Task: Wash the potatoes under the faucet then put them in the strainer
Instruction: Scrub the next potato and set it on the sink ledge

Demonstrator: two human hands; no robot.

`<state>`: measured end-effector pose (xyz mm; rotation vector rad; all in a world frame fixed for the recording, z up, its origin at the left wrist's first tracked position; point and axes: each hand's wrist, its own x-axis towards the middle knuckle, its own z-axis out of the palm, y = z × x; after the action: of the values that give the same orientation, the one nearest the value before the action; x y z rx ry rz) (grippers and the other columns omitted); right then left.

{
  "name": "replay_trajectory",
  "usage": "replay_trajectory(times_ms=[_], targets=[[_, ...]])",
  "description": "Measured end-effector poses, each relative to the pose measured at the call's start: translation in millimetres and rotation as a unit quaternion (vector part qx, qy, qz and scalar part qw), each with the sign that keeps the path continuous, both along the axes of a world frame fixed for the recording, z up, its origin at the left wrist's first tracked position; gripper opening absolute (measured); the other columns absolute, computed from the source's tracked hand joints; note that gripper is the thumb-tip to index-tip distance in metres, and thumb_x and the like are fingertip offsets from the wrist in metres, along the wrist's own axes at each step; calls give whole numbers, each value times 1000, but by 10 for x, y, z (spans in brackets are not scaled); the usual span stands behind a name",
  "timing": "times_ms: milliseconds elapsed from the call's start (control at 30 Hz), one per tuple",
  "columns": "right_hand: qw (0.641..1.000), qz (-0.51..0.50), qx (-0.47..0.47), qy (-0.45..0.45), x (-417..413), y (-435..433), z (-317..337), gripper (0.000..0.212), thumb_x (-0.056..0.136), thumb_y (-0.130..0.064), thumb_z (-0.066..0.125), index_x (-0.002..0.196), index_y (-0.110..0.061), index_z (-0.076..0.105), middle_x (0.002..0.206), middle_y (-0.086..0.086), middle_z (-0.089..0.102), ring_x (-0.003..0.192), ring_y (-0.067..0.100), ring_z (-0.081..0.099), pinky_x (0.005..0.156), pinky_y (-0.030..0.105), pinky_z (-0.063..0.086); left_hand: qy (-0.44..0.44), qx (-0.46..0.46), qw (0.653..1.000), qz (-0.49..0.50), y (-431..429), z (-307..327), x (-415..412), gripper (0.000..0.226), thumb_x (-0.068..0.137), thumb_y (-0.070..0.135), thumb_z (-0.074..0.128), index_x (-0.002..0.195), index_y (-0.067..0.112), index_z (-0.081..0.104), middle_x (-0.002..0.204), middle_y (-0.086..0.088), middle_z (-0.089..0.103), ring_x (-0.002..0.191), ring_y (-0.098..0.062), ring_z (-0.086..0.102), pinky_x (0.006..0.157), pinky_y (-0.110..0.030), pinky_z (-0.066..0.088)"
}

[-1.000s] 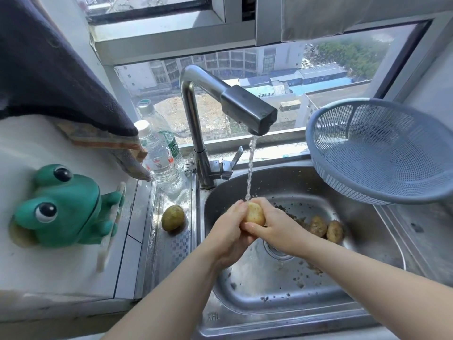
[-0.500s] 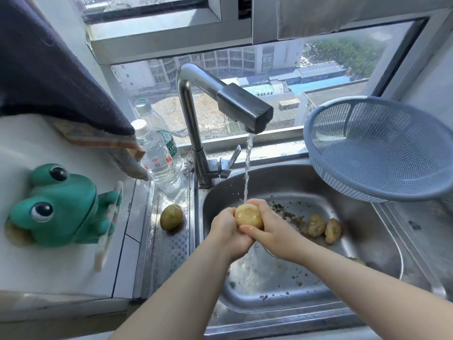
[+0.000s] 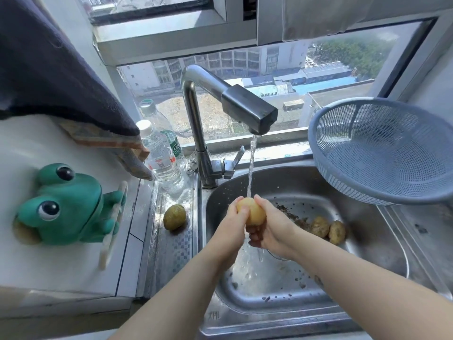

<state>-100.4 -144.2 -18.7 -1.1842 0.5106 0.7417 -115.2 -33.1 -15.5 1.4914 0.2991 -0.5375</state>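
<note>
Potato is gripped by left hand and right hand under the faucet stream, best turned and rubbed all round before the strainer at the sink's back-right corner.

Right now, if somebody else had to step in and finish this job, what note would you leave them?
Hands: left hand and right hand both grip the first potato under the stream from the faucet.
Things: a second potato and a third potato lie side by side in the sink; a fourth potato sits on the steel ledge left of it. The blue strainer stands right of the sink, no potato visible in it.
Done: nothing in the strainer yet.
Left: finish rinsing this one, put it in the strainer, then wash the other three.
</note>
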Motion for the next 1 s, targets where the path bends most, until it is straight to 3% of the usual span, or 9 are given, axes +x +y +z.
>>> replay_trajectory(times_ms=[67,133,267,367,567,700,800,900,1000], targets=[[999,-10,16,35,10,5,10,53,93,-56,32,77,-10,54,54,3,39,46,13,35,49,24,33,-24,-8,999,-37,1,-13,-14,47,99,37,46,143,32,28,133,-8,52,116,-18,57,101,-35,46],[997,-21,24,65,5,24,30,55,91,-59,29,79,-11,55,56,3,36,46,13,33,48,22,32,-33,-16,998,-45,-22,36,-25,45,97,30,54,133,37,28,121,-6,59,100,-12,64,81,-21,53],[997,-40,11,62,-25,94,72,60,93,-62,26,76,-11,52,51,4,32,46,14,30,47,23,28,-35,-9,997,72,-160,91,-5,24,89,26,61,108,29,46,83,-6,62,48,-10,51,47,-22,43],[999,-31,-24,16,-57,168,80,62,94,-63,24,72,-10,48,50,4,31,45,14,30,49,25,28,-9,-9,985,169,-240,57,51,15,83,31,62,95,25,55,71,-7,57,37,-9,43,40,-18,34],[998,1,-41,-44,-131,192,20,72,96,-56,29,119,8,54,76,14,47,52,14,38,57,29,40,50,-19,970,238,-196,8,100,28,87,40,50,72,18,59,71,-10,57,53,-22,51,46,-24,38],[999,-9,-3,-51,-149,130,99,55,100,-45,31,118,3,53,88,17,47,55,15,43,58,29,43,43,-27,970,236,-178,79,115,26,92,24,44,76,19,63,84,-12,60,73,-28,58,56,-30,47],[995,-57,45,-63,-164,119,117,43,100,-40,34,112,-7,59,101,17,60,83,24,57,80,40,49,-5,4,981,195,-208,131,98,26,95,26,40,83,19,62,85,-6,61,74,-21,58,54,-27,45],[989,-106,73,-73,-145,158,141,33,97,-34,44,94,-10,65,90,7,66,87,19,61,85,36,47,-65,46,986,147,-251,129,67,24,97,28,39,101,19,60,94,-2,62,86,-16,60,66,-28,45],[990,-115,24,-79,-96,153,100,39,97,-39,41,103,-10,66,104,15,69,100,26,64,90,41,47,-89,84,990,65,-226,109,26,33,101,36,33,126,25,51,124,-1,51,106,-13,55,78,-23,46]])
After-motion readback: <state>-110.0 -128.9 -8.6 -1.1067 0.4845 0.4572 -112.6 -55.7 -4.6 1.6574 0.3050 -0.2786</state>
